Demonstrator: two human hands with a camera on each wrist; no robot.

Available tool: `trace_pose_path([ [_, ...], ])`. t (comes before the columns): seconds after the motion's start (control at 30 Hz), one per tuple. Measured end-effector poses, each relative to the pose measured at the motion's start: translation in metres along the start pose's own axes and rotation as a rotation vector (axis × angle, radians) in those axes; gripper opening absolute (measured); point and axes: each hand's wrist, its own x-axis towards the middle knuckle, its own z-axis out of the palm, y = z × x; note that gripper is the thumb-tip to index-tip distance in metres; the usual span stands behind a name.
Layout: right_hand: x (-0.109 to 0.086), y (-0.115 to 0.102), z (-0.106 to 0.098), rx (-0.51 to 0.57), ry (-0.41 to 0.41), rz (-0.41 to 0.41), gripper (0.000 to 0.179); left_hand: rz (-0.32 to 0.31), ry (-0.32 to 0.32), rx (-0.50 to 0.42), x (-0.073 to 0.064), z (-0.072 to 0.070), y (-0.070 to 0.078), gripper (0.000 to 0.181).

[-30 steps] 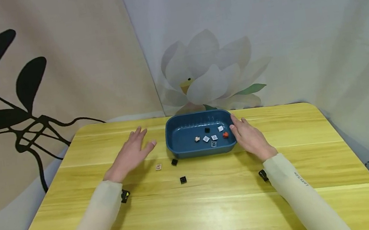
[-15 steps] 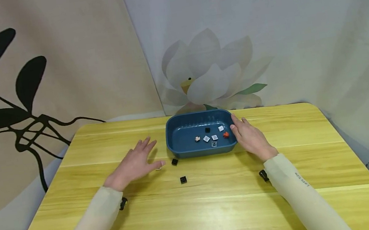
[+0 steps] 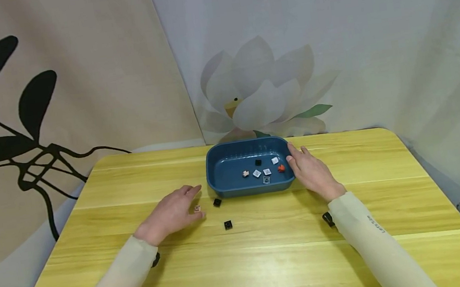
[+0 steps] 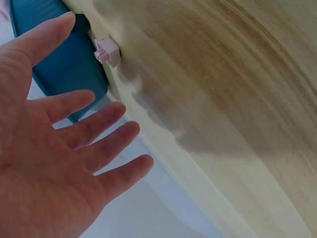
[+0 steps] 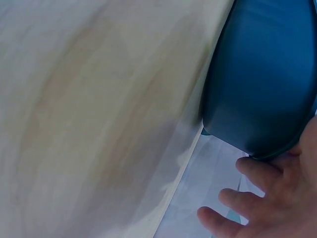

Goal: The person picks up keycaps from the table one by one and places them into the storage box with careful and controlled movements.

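1. The wooden table point(image 3: 273, 273) has a smooth-looking top; a keycap nudged instead of gripped could skid across it
2. The blue basin point(image 3: 249, 191) stands near the table's far edge; too firm a push from its right end could slide it sideways, perhaps into the two loose keycaps nearest it
3. The right hand point(image 3: 312, 174) rests against that end with its fingers fairly straight; how hard it presses, I cannot tell, and a slackened touch could leave the basin unsteadied
4. The left hand point(image 3: 171, 214) is spread, thumb well apart from the fingers, holding nothing; closing off-centre could tip the piece or flick it away
5. The pale pink keycap point(image 4: 110, 52) lies on the table left of the basin, in the gap between left thumb and fingers; being so small, it could slip out of a hasty pinch
6. One black keycap point(image 3: 217, 203) sits just beside the basin's front wall and another point(image 3: 228, 224) nearer the person; a sweeping thumb could knock the first against the basin
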Motion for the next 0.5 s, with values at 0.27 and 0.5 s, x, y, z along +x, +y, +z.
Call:
trace_pose_path([
  [0.27,0.0002,0.0010,0.0009,-0.005,-0.004,0.000,0.060,0.066,0.001,0.076,-0.0031,0.0022,0.0033,0.048],
  [0.5,0.0003,0.0009,0.0010,-0.006,-0.004,0.005,0.059,0.108,0.017,0.120,-0.0031,0.0041,0.0054,0.025],
])
